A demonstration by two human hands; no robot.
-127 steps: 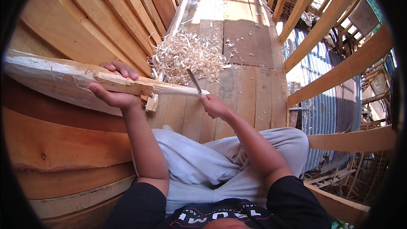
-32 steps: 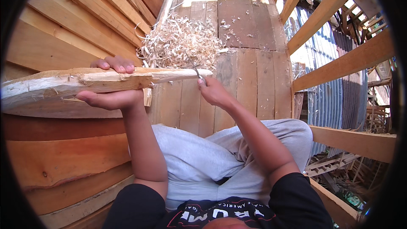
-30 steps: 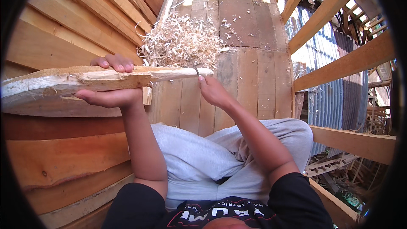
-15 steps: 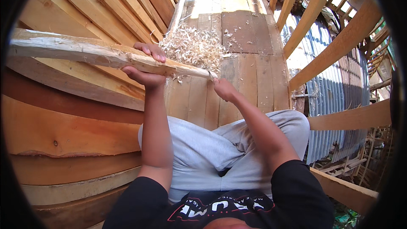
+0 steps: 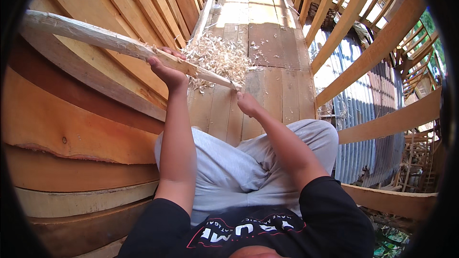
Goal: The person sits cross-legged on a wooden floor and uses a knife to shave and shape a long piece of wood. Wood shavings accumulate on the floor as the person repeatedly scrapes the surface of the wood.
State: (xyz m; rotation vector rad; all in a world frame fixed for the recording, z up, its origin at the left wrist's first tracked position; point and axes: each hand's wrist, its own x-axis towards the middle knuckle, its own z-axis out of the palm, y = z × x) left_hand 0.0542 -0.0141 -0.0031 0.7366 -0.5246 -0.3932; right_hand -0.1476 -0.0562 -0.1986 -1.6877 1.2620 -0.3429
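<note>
A long, partly peeled wooden pole (image 5: 95, 39) slants from the upper left down to its tapered tip near the middle. My left hand (image 5: 168, 70) is wrapped round it from below, some way back from the tip, with the far fingers partly hidden behind the wood. My right hand (image 5: 248, 104) is closed round a small knife (image 5: 233, 85). Only a sliver of dark blade shows, lying against the pole's tip; the handle is hidden in my fist.
Curled wood shavings (image 5: 217, 57) are heaped on the plank floor (image 5: 275, 93) beyond the pole. Boards (image 5: 71, 138) lean along my left. A wooden railing (image 5: 373, 57) runs along the right, with a corrugated metal roof (image 5: 354, 134) below it. My crossed legs (image 5: 229, 162) are close below the hands.
The pole has turned a little in my left hand, and its far left end now lies higher and further from me. My right hand and the knife have shifted slightly toward me.
</note>
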